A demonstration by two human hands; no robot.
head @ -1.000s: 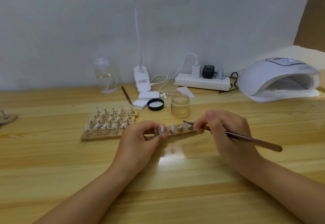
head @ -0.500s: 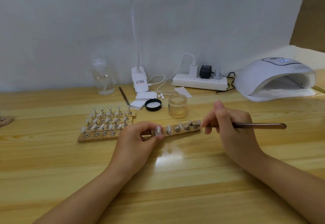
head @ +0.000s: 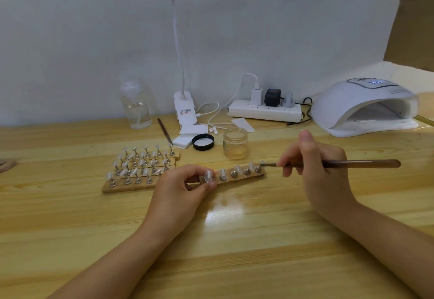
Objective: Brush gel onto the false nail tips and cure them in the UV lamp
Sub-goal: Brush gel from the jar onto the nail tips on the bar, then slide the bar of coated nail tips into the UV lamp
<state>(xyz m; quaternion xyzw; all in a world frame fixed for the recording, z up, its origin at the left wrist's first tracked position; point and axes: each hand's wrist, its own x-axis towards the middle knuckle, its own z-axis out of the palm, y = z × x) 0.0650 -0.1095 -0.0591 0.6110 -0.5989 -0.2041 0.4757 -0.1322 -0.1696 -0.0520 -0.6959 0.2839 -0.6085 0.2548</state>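
My left hand pinches the left end of a narrow wooden strip that carries several clear nail tips on metal stands. My right hand grips a brown-handled brush lying almost level, its tip touching the rightmost nail tip on the strip. An open glass jar of gel stands just behind the strip, its black lid beside it. The white UV lamp sits at the back right, its opening facing me.
Further wooden strips with several nail tips lie to the left. Behind are a second brush, white pads, a clear pump bottle, a clip lamp base and a power strip with cables.
My right hand has swung the brush handle from pointing down-right to nearly level, and the brush tip moved right along the strip to the end nail tip. My left hand kept its hold.
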